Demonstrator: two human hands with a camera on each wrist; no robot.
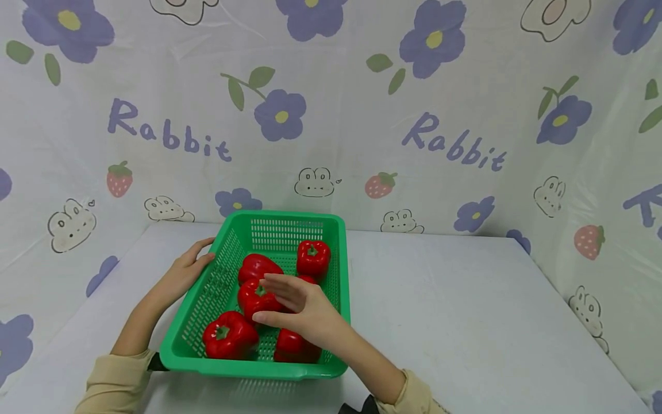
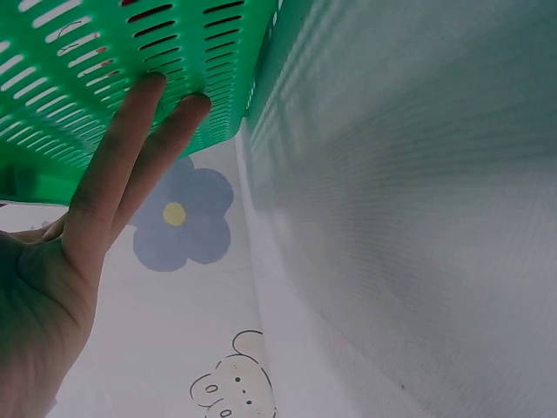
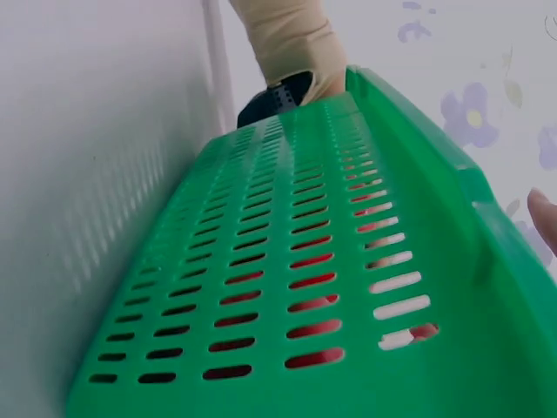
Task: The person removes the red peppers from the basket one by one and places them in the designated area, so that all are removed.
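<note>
A green plastic basket (image 1: 341,276) with slotted walls stands on the white table and holds several red bell peppers (image 1: 230,336). My left hand (image 1: 183,276) rests against its left side near the rim. In the left wrist view, two straight fingers (image 2: 117,165) touch the outer slotted wall. Over the basket's middle hovers my right hand (image 1: 312,316), thumb apart from the extended fingers, with nothing between them. It partly hides the peppers beneath. The right wrist view shows mostly the basket's outer wall (image 3: 287,261), with red showing through the slots.
The white table (image 1: 455,310) stretches right of the basket. A white curtain (image 1: 336,115) printed with flowers, rabbits and strawberries hangs behind and along the sides.
</note>
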